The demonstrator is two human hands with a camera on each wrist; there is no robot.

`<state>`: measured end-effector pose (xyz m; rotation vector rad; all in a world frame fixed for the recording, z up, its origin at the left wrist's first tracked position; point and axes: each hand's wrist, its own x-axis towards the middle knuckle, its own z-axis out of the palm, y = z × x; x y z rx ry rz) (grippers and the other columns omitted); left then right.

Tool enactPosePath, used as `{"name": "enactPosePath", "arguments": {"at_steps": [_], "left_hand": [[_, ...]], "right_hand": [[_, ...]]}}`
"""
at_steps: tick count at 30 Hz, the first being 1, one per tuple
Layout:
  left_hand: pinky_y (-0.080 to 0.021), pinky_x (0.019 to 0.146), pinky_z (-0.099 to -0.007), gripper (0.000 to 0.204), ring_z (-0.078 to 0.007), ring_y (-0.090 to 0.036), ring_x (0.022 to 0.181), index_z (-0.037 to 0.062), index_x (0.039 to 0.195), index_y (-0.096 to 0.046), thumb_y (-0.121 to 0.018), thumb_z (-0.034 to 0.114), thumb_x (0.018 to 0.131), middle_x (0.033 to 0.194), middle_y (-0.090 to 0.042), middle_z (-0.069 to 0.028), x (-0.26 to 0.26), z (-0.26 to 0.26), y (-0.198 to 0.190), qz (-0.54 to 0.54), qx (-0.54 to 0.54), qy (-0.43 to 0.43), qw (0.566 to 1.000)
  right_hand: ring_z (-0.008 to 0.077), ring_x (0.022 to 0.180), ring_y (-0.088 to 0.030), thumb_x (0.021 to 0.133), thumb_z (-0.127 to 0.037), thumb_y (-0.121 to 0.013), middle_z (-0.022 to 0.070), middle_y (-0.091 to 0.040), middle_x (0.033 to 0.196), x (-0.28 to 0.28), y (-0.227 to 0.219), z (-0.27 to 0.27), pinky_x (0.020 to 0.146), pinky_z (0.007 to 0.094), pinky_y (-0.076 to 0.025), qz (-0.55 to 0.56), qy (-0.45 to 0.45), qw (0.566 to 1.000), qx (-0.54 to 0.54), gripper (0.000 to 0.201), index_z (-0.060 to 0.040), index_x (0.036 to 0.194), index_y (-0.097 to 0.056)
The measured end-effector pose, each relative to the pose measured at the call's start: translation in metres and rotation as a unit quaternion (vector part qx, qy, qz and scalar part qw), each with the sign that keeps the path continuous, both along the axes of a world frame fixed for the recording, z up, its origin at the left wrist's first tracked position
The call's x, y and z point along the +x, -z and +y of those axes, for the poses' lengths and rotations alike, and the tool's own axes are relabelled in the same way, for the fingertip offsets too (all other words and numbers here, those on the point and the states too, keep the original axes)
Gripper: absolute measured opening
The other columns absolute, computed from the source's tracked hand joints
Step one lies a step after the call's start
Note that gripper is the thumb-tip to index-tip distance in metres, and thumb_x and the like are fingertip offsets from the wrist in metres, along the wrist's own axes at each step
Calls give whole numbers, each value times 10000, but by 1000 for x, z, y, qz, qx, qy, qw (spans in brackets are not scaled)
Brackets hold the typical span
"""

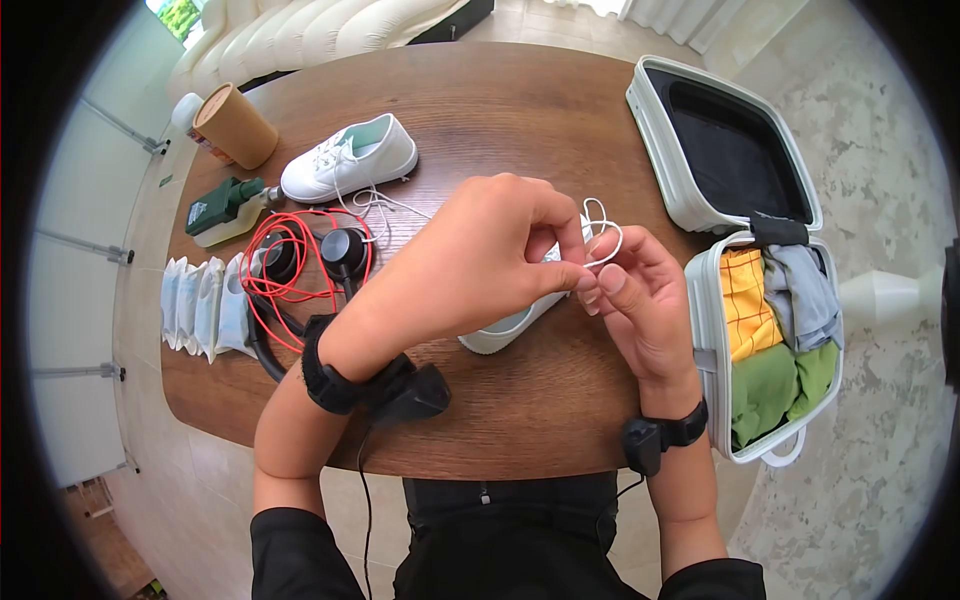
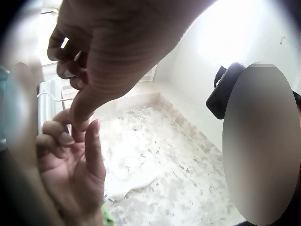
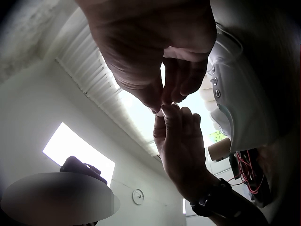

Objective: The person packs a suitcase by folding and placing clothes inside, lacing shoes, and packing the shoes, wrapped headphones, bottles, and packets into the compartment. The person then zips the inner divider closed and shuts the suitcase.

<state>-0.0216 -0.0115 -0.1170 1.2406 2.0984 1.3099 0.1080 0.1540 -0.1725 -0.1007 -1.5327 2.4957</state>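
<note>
Lace (image 1: 620, 240) makes a small loop above the shoe (image 1: 493, 338) in the head view; my left hand (image 1: 485, 250) and my right hand (image 1: 652, 305) pinch it between thumb and fingers. In the left wrist view, my fingertips meet closely, and the lace runs beside them. In the right wrist view, my fingertips are also together, with the shoe at one side.

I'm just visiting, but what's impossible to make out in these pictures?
Near shoe: head view, largely covered by the left hand.
Whether the right hand pinches the shoelace: head view, overlapping fingertips hide it.
Print on the green-capped bottle: head view, too small to read.
Sofa: head view, cut off by the top edge.
Green cloth: left wrist view, cut off by the bottom edge.
</note>
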Motion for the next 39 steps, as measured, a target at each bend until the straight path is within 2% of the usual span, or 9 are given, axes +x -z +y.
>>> {"name": "enactPosePath", "arguments": {"at_steps": [4,10,22,24,27,31,33,35,39], "left_hand": [[-323,542,-276,187,-72,-403,601,24,839,-716,-866,135,821,665,-467,13,-1,0,1,14,3,9,1000],[-323,543,-269,186,-62,-403,602,26,842,-720,-867,138,829,657,-458,27,-5,-4,-3,-1,-18,10,1000],[-311,543,-265,190,-62,-385,604,31,849,-720,-870,146,833,646,-432,32,-7,-4,-2,14,-16,10,1000],[-312,544,-266,186,-65,-386,605,31,849,-721,-869,143,832,646,-430,27,-7,-4,-2,23,-9,10,1000],[-323,549,-277,191,-82,-406,598,31,838,-719,-866,154,833,631,-440,17,-7,-4,-4,22,-24,10,999],[-429,623,-329,259,-169,-533,679,47,927,-712,-874,209,805,738,-547,-40,-13,-14,-4,94,-88,24,991],[-479,671,-357,306,-212,-596,739,60,992,-708,-874,226,795,809,-596,-66,-15,-21,-3,136,-127,37,982],[-532,802,-410,406,-301,-657,914,88,1130,-673,-847,194,780,976,-637,-109,-15,-25,5,233,-131,23,963],[-537,873,-432,416,-348,-661,1012,82,1171,-646,-796,144,788,1057,-650,-131,-16,-26,14,255,-177,45,949]], "right_hand": [[87,821,-622,1003,-146,-731,36,-697,1003,-1,7,5,724,231,-492,14,-12,1000,8,191,-28,1135,-662],[95,829,-625,996,-118,-732,35,-689,1011,-3,9,8,736,240,-505,-2,13,998,-60,187,-24,1141,-662],[84,830,-620,1017,-132,-707,44,-685,982,-3,4,4,739,236,-515,-32,13,999,11,162,-14,1120,-665],[79,828,-621,1028,-147,-695,38,-685,974,-3,5,4,742,236,-516,-40,-17,999,30,144,-25,1098,-664],[79,830,-623,1030,-158,-694,35,-690,984,-4,9,7,755,232,-517,-30,-20,999,18,138,-36,1080,-654],[78,847,-621,1034,-146,-681,49,-692,1016,-5,4,4,772,237,-521,-42,24,999,-22,123,-35,1068,-642],[78,876,-624,1032,-123,-669,72,-694,1058,-8,9,3,797,241,-524,-25,86,990,106,113,-24,1070,-630],[88,899,-632,1023,-111,-669,81,-695,1078,-6,10,-2,815,249,-528,-21,94,985,142,104,-19,1056,-633],[124,921,-661,976,-78,-691,84,-710,1067,-10,18,-5,839,273,-536,5,119,957,263,91,-6,1006,-645]]}}
